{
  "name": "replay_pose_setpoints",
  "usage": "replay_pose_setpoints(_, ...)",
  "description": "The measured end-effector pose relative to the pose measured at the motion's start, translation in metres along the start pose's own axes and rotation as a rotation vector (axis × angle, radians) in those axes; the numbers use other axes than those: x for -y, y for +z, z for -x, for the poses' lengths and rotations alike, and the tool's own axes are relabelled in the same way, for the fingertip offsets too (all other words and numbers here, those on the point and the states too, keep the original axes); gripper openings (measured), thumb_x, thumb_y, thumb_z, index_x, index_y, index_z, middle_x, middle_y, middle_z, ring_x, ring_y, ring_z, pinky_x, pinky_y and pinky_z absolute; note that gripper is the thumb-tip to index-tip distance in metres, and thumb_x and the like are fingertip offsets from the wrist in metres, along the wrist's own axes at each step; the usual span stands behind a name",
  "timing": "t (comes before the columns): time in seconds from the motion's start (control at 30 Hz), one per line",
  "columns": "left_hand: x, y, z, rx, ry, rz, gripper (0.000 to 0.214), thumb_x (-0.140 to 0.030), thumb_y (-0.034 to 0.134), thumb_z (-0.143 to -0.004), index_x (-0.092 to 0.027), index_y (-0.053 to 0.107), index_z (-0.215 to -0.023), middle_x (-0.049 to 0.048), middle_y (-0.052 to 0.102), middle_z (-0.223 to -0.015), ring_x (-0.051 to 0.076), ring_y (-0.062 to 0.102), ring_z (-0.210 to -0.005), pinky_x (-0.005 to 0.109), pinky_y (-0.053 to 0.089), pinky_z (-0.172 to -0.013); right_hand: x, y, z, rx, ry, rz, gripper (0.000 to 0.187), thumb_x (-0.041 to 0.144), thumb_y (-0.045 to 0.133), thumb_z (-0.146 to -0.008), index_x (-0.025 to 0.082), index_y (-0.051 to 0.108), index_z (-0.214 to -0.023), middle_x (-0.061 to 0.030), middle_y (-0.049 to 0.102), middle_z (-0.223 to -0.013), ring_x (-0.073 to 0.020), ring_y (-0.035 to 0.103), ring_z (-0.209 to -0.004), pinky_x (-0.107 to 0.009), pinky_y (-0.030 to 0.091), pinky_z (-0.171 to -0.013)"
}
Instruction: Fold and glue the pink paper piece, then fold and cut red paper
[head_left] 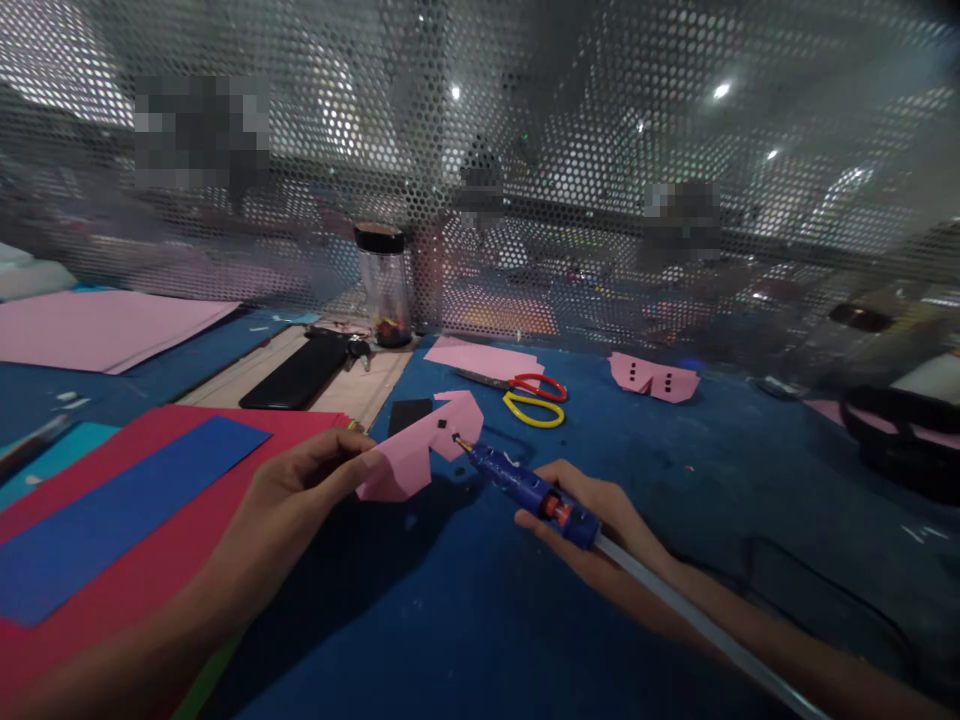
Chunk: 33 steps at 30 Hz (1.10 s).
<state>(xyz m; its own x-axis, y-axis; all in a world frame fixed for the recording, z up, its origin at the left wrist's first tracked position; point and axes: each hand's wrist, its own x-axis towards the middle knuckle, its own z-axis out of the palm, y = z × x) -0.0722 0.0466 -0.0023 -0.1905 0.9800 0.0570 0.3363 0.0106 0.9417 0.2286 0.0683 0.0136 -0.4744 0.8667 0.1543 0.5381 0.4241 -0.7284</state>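
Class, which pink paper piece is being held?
The cut-out pinched in the left hand, the blue glue gun pointing at its black squares. No hand touches the other black-squared cut-out, the plain strip or the far-left sheets.

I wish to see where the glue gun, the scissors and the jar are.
Glue gun (517, 485), head view: middle of its blue body.
Scissors (516, 383), head view: where the red handle meets the blades.
Jar (385, 284), head view: clear wall below its black lid.

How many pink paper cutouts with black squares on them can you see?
2: one cutout in the left hand, another cutout on the blue table, right of the scissors.
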Motion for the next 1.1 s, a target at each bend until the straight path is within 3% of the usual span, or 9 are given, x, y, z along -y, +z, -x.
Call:
replay_pose_setpoints(0.27,-0.001,0.0,0.002,0.043,0.019,0.01,0.03,-0.052,0.068,-0.088,-0.023,0.069,-0.082,-0.0012,0.063,-0.081,0.018,0.057,-0.079,0.024,0.043,-0.069,-0.006,0.004,0.002,-0.045,-0.039,0.11,0.019,0.02,0.063,-0.084,0.021,0.062,-0.103,0.0027,0.068,-0.077,-0.0144,0.061,-0.066,-0.024,0.041,-0.062)
replay_pose_setpoints(1.1,-0.003,0.002,0.003,0.016,0.058,0.005,0.025,-0.049,0.067,-0.086,-0.025,0.071,-0.077,-0.001,0.064,-0.078,0.018,0.059,-0.077,0.026,0.047,-0.068,-0.015,0.009,0.0,-0.046,-0.007,0.149,0.019,0.027,0.063,-0.083,0.023,0.063,-0.102,0.0028,0.067,-0.076,-0.0156,0.062,-0.065,-0.024,0.039,-0.06)
